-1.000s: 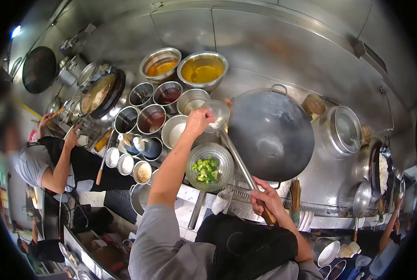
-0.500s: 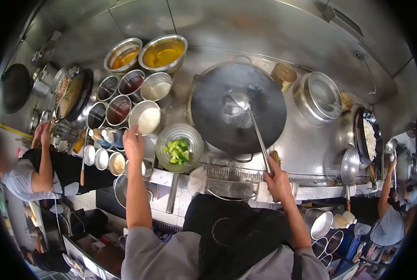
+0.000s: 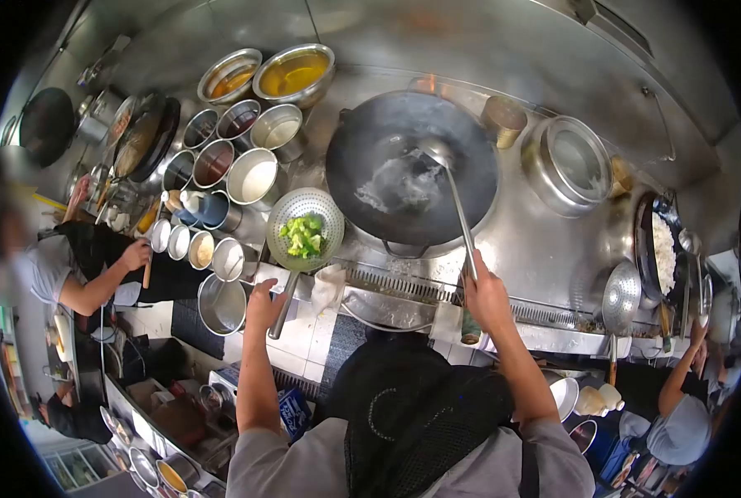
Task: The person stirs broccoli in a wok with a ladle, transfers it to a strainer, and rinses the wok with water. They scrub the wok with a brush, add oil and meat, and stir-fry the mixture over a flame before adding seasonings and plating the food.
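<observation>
My right hand [image 3: 487, 297] is closed around the handle of a long metal ladle [image 3: 458, 207]. The ladle's bowl rests inside a large dark wok [image 3: 350, 158], where a little clear liquid [image 3: 399, 183] bubbles and steams. My left hand [image 3: 263, 307] has its fingers apart and holds nothing, just left of the handle of a perforated strainer [image 3: 329, 207]. Green broccoli pieces [image 3: 302, 236] lie in that strainer, left of the wok. Close beyond my left hand stands a small cup of white seasoning [image 3: 229, 260].
Metal pots of sauces [image 3: 214, 162] and two bowls of yellow-orange liquid [image 3: 294, 75] stand at the back left. A flame [image 3: 429, 84] shows behind the wok. To the right are a lidded pot [image 3: 580, 163] and white rice [image 3: 663, 249]. Co-workers [image 3: 72, 270] stand on both sides.
My left hand has come down from beside the white-filled pot to near the strainer handle. Liquid in the wok has spread out, and a flame now shows behind it. The left co-worker's arms have moved.
</observation>
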